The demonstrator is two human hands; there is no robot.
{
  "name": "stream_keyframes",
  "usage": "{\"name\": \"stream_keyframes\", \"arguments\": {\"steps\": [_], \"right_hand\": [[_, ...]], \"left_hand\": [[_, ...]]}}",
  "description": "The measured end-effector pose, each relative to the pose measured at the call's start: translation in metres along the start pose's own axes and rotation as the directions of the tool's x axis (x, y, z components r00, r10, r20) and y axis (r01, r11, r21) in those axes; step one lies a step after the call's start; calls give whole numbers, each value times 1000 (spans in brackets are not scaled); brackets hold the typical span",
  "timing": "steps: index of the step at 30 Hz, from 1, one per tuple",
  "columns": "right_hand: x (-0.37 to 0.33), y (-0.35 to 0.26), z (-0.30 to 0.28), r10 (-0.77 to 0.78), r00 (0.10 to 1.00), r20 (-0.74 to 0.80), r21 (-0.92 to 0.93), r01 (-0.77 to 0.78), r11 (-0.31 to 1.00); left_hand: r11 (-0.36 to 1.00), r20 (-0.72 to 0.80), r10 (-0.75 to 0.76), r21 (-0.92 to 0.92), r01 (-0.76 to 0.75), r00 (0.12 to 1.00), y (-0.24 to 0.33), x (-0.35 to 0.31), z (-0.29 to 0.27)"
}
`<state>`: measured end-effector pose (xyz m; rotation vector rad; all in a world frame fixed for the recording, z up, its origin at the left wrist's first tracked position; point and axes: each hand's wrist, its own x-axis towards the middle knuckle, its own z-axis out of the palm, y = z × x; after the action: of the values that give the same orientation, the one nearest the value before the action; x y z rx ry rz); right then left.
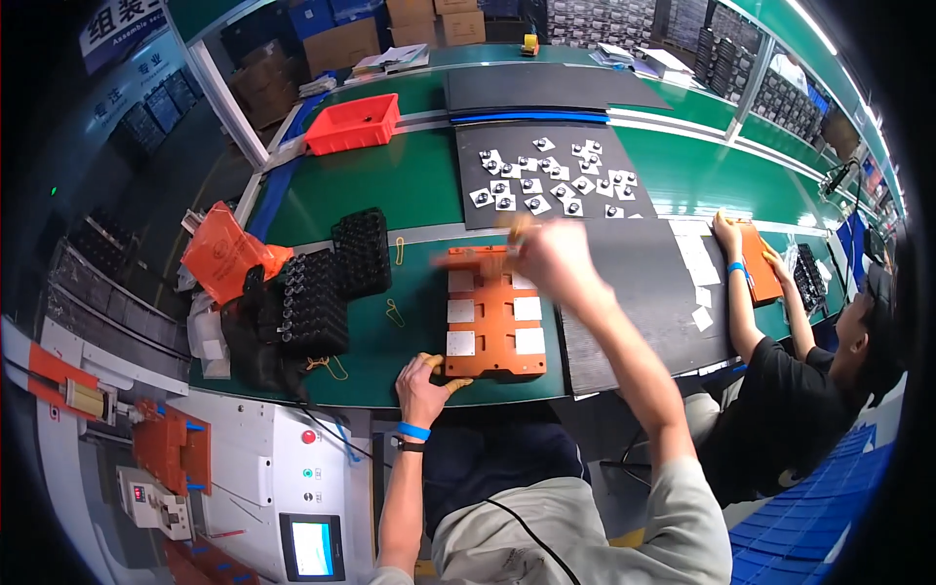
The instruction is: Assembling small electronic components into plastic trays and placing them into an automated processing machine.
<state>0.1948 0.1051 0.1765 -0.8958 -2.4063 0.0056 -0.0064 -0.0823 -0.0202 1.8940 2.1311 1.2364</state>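
Observation:
An orange fixture plate lies on the green bench before me, with white square pieces set along both sides. My left hand, its fingertips covered in yellow, grips the plate's near left corner between thumb and fingers. Over the plate's far end, my right hand is smeared by motion. A brownish blur stretches left from its fingers; whether that is a held thing cannot be made out. Left of the plate stand black trays with rows of small round parts.
Lens-like black parts on white squares cover a black mat beyond the plate. A red bin stands far left, an orange bag nearer. On the right, a co-worker handles another orange plate. A machine with a screen stands lower left.

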Motion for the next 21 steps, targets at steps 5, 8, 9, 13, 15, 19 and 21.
{"name": "stream_keyframes", "arguments": {"steps": [5,8,9,13,15,19,21], "right_hand": [[105,91,74,591,805,-51,797,-323,510],[111,139,141,622,783,26,847,-348,402],[110,142,156,653,750,107,821,-437,368],[95,153,177,637,742,-209,766,-281,578],[68,124,161,684,710,-170,501,-535,680],[-29,78,152,497,852,-167,-106,-516,850],[-63,61,152,603,791,98,-197,-579,791]], "left_hand": [[999,6,45,27,-45,999,2,-9,-9],[999,149,-31,-18,35,988,7,-4,-15],[996,217,-76,-21,82,973,8,-3,-21],[946,153,-181,-243,214,972,4,17,-17],[905,74,-319,-272,327,945,9,38,-16],[945,46,-323,-42,325,945,1,85,16],[929,83,-370,14,370,925,-9,104,39]]}}
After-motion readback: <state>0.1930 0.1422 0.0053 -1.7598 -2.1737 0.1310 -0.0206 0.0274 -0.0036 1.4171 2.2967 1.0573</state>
